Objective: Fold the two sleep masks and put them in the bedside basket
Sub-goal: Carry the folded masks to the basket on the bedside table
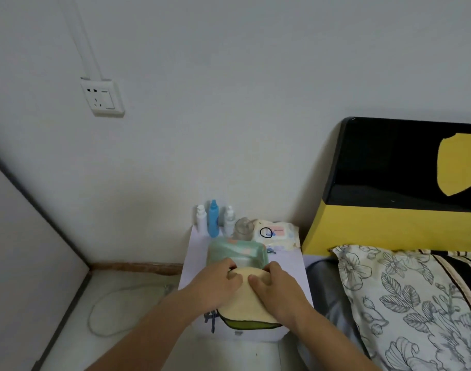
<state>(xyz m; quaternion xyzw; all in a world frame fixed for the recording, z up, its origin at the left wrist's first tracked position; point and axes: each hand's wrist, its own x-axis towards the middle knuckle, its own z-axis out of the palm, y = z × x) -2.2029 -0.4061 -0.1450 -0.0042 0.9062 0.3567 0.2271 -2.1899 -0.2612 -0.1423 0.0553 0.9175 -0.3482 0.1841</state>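
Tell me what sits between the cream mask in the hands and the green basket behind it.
Nothing visible does. The cream sleep mask is held by both hands, left hand and right hand, right at the near rim of the green basket. The bottles stand behind the basket.

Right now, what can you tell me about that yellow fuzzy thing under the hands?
The cream-yellow sleep mask looks soft and fleecy, with a bright green underside edged in black showing along its near edge. It lies on the white bedside table, just in front of the green basket. The left hand and right hand press on it from both sides, and the fingers curl over its far edge, seemingly mid-fold.
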